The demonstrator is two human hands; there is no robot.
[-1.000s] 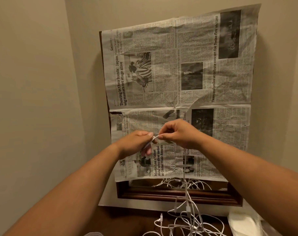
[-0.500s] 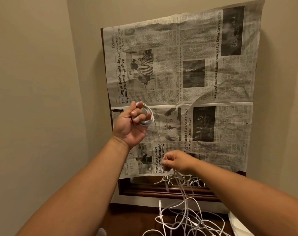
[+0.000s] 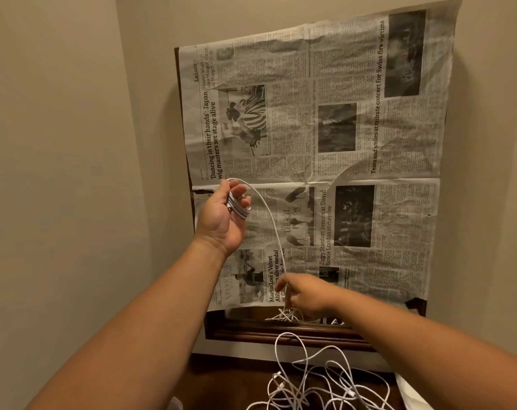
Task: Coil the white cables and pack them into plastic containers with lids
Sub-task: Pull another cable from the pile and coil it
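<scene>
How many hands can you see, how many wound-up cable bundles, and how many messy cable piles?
Hands: 2, the left hand gripping the coil and the right hand pinching its loose strand.
Wound-up cable coils: 1.
Messy cable piles: 1, the tangled pile on the dark surface below.
Total: 4.

I'm holding one white cable (image 3: 269, 213). Several turns of it are sitting as a tight coil (image 3: 238, 209) round the fingers of my left hand (image 3: 221, 223), and the free length is arcing down into my right hand (image 3: 309, 294). More loose cables (image 3: 310, 383) are lying tangled on the dark surface (image 3: 221, 380) below.
</scene>
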